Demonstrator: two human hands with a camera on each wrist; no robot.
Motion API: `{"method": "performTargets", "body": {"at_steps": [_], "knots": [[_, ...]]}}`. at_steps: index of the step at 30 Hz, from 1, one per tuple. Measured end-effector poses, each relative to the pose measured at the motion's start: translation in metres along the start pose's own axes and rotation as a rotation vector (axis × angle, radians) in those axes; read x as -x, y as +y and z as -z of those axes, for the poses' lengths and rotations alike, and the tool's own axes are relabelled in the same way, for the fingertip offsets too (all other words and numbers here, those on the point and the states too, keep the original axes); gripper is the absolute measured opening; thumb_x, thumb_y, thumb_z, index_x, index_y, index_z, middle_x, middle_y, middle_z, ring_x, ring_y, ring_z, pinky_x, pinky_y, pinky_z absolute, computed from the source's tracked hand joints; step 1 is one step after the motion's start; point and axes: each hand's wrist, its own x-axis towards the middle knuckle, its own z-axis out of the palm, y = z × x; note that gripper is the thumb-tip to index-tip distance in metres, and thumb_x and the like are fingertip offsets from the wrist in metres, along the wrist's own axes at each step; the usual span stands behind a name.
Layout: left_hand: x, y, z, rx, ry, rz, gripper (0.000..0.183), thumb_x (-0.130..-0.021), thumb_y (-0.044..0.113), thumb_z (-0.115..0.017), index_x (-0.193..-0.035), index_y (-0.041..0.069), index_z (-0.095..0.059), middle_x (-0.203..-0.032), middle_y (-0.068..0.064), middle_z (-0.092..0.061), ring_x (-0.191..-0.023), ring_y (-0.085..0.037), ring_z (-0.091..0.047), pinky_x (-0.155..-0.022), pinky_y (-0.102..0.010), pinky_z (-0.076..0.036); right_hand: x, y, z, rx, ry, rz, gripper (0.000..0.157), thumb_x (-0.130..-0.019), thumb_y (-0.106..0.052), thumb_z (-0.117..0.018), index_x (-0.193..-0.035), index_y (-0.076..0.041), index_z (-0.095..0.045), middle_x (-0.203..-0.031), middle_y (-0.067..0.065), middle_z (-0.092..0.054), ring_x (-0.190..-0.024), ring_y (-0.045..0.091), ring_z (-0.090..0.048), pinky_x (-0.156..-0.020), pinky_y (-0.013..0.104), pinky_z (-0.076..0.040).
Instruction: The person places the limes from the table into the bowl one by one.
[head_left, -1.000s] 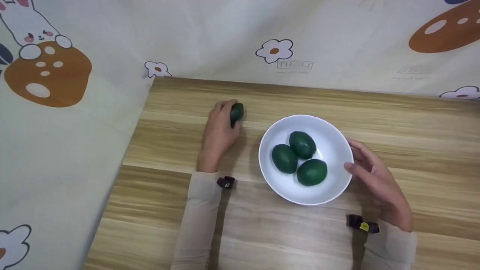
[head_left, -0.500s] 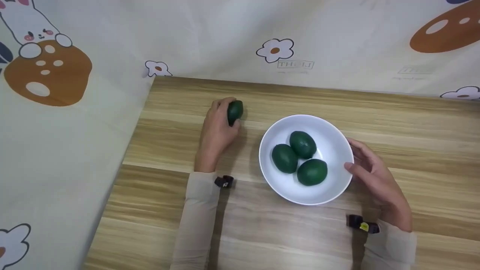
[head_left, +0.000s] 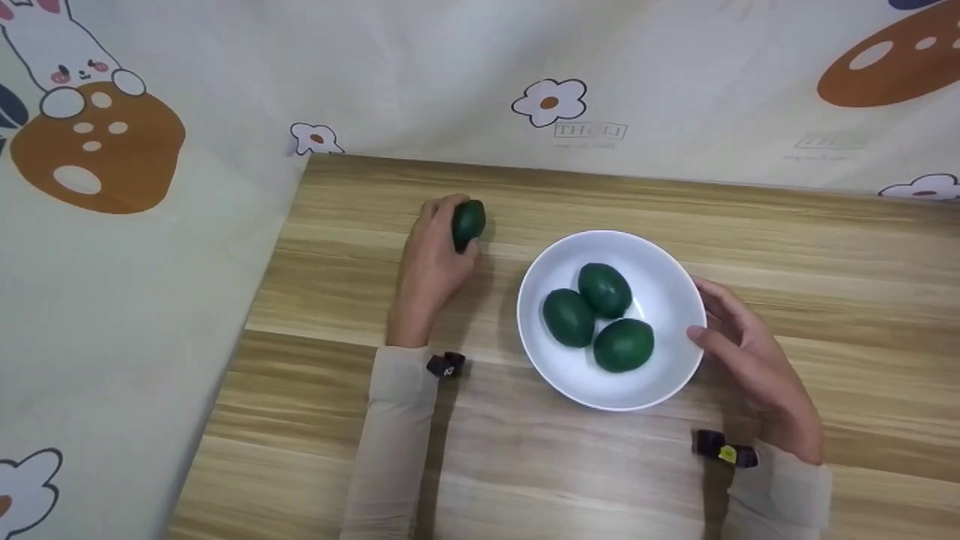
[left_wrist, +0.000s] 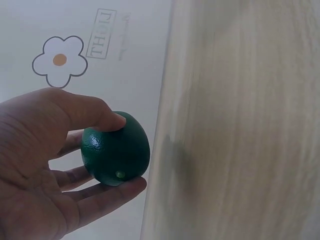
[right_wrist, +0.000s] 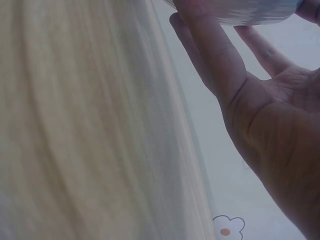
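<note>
My left hand (head_left: 433,259) grips a dark green, egg-shaped avocado (head_left: 469,223) near the table's back left. In the left wrist view the thumb lies across the top of this avocado (left_wrist: 117,152) and the fingers curl beneath, with a pale stem spot showing. To the right stands a white bowl (head_left: 667,292) with three similar avocados (head_left: 624,345) close together inside. My right hand (head_left: 757,360) holds the bowl's right side, thumb over the rim and fingers along the outer wall. Only the bowl's underside (right_wrist: 250,12) shows in the right wrist view, above the fingers.
The wood-grain table (head_left: 570,465) ends at the left in a slanting edge. Behind it and to its left hangs a pale cloth (head_left: 420,75) printed with flowers and a rabbit. Both sleeves carry small black devices (head_left: 726,450) at the wrist.
The left hand has shifted slightly left and back with the avocado, and more of the fruit shows past the fingers. The bowl, its avocados and the right hand stay where they were.
</note>
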Motion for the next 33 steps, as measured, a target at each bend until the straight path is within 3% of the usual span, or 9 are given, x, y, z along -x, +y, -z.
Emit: {"method": "performTargets", "body": {"at_steps": [7, 21, 33], "knots": [[0.004, -0.002, 0.004, 0.005, 0.043, -0.039, 0.060, -0.094, 0.009, -0.075, -0.151, 0.012, -0.055, -0.150, -0.016, -0.056, -0.137, -0.035, -0.057, -0.116, -0.053, -0.048, -0.004, 0.001, -0.006, 0.003, 0.025, 0.020, 0.057, -0.102, -0.002, -0.063, -0.157, -0.008, -0.047, -0.144, -0.016, -0.062, -0.126, 0.001, -0.064, -0.094, 0.021, -0.060], [0.004, 0.010, 0.002, 0.050, -0.003, -0.045, 0.060, -0.095, 0.013, -0.074, -0.151, 0.013, -0.053, -0.152, -0.015, -0.054, -0.135, -0.033, -0.058, -0.115, -0.053, -0.049, 0.003, -0.002, 0.003, 0.005, 0.014, 0.012, 0.056, -0.104, -0.005, -0.062, -0.158, -0.011, -0.046, -0.146, -0.017, -0.060, -0.125, -0.001, -0.065, -0.093, 0.022, -0.061], [0.006, 0.013, 0.010, 0.031, 0.004, -0.050, 0.060, -0.095, 0.013, -0.075, -0.151, 0.012, -0.053, -0.152, -0.016, -0.054, -0.134, -0.034, -0.059, -0.115, -0.052, -0.049, 0.000, -0.001, 0.000, 0.005, 0.010, 0.034, 0.057, -0.103, -0.002, -0.061, -0.157, -0.010, -0.046, -0.145, -0.015, -0.059, -0.122, 0.000, -0.067, -0.089, 0.023, -0.062]]}}
